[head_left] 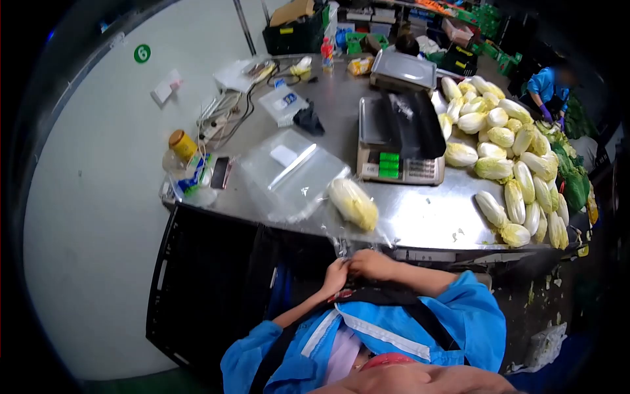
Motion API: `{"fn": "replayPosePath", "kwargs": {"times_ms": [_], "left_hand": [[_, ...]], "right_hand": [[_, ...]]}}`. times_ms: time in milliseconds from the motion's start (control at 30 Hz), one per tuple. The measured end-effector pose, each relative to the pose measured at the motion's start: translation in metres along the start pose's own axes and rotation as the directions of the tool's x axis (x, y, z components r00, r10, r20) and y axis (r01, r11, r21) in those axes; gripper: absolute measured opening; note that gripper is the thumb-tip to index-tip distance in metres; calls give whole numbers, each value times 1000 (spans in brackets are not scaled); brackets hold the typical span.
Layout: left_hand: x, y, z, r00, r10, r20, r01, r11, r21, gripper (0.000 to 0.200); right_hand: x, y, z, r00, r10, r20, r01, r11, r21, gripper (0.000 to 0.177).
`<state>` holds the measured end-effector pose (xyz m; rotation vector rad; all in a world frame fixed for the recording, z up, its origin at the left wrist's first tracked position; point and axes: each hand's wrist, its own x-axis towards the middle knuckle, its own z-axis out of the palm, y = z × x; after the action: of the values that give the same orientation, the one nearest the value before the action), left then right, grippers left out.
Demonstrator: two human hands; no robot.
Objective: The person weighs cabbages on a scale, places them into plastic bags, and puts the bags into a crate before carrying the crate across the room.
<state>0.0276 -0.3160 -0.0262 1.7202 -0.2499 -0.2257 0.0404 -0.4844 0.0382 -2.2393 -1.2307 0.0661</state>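
A pale napa cabbage (353,204) lies near the front edge of the metal table inside a clear plastic bag (340,248). The bag's gathered end hangs over the edge toward me. My left hand (335,276) and my right hand (371,264) are close together just below that edge, both closed on this end of the bag. The fingertips are partly hidden. Left of the cabbage, a stack of flat clear bags (279,180) rests on the table. To its right stands a digital scale (407,172) with a black tray (415,125) on top.
Many napa cabbages (492,150) are heaped on the right of the table. A second scale (403,69) stands behind. A black crate (197,282) is at my left. A phone (221,173), a yellow jar (182,144) and cables lie left. A co-worker (550,88) stands far right.
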Motion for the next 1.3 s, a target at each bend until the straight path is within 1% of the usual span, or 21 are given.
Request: {"fn": "replayPosePath", "kwargs": {"times_ms": [67, 100, 167, 233, 300, 400, 467, 667, 833, 900, 933, 967, 1000, 1033, 1067, 1100, 1133, 1200, 1233, 1267, 1300], "left_hand": [[-9, -14, 9, 961, -221, 169, 236, 968, -79, 13], [-9, 16, 0, 953, -238, 187, 225, 970, 93, 15], [-1, -28, -16, 958, -259, 121, 283, 918, -279, 17], [-7, -26, -21, 908, -272, 319, 317, 943, -101, 20], [-14, -29, -7, 778, -296, 554, 429, 895, -124, 37], [-7, -2, 0, 588, -474, 655, 695, 711, -110, 52], [-6, 9, 6, 662, -397, 636, 638, 744, -200, 60], [-17, 18, 28, 775, -351, 526, 529, 815, -236, 28], [-31, -15, 34, 824, -327, 462, 436, 888, -150, 26], [-31, -14, 38, 963, -145, 225, 167, 983, -82, 26], [-16, -12, 17, 971, -157, 179, 164, 986, -24, 25], [-6, -32, 2, 916, -397, 61, 401, 910, -106, 26], [-2, -33, -11, 934, -338, 115, 351, 929, -115, 26], [-5, -33, -25, 940, -289, 179, 312, 943, -114, 26], [-14, -30, -36, 934, -303, 192, 326, 940, -104, 26], [-19, -22, -43, 910, -299, 285, 336, 938, -87, 26], [-21, -12, -48, 885, -284, 369, 333, 940, -76, 26], [-26, 4, -62, 846, -315, 430, 358, 934, -20, 25], [-29, 8, -68, 833, -328, 445, 314, 943, 108, 25], [-31, 13, -70, 834, -335, 439, 294, 942, 160, 25], [-34, 17, -71, 835, -342, 432, 277, 938, 207, 25]], "right_hand": [[-46, -15, -10, 988, 147, 36, -148, 989, 13, 18], [-72, -19, -9, 980, 159, 122, -155, 987, -42, 16], [-128, -32, -6, 963, 227, 146, -219, 973, -68, 11], [-149, -41, -6, 942, 305, 138, -299, 952, -66, 8], [-133, -46, -4, 931, 363, 28, -357, 925, -129, 8], [-89, -55, -6, 933, 350, -88, -361, 915, -179, 7], [-73, -62, -1, 943, 304, -138, -324, 933, -156, 8], [-54, -64, 27, 949, 232, -213, -259, 959, -112, 8], [-56, -73, 14, 907, 368, -204, -323, 920, 220, 12], [-77, -75, 12, 933, 353, -76, -331, 920, 212, 11], [-98, -81, 12, 937, 347, 35, -346, 914, 210, 11], [-119, -94, 3, 926, 377, -3, -371, 911, 180, 8], [-149, -108, -6, 913, 406, -45, -396, 907, 148, 7], [-227, -99, 22, 806, 592, 11, -592, 805, 35, 7], [-306, -97, 33, 381, 736, 560, -668, 638, -384, 15], [-437, -91, 82, -136, 817, 560, -930, 89, -356, 30], [-566, -95, 137, 276, 928, 250, -956, 291, -24, 43], [-465, -81, 99, 97, 941, 324, -670, 303, -678, 69], [-398, -48, 81, -57, 855, 516, -770, 291, -567, 50], [-322, -33, 51, 326, 934, 148, -825, 358, -437, 53], [-223, -44, -1, 455, 865, -211, -889, 427, -168, 58]]}}
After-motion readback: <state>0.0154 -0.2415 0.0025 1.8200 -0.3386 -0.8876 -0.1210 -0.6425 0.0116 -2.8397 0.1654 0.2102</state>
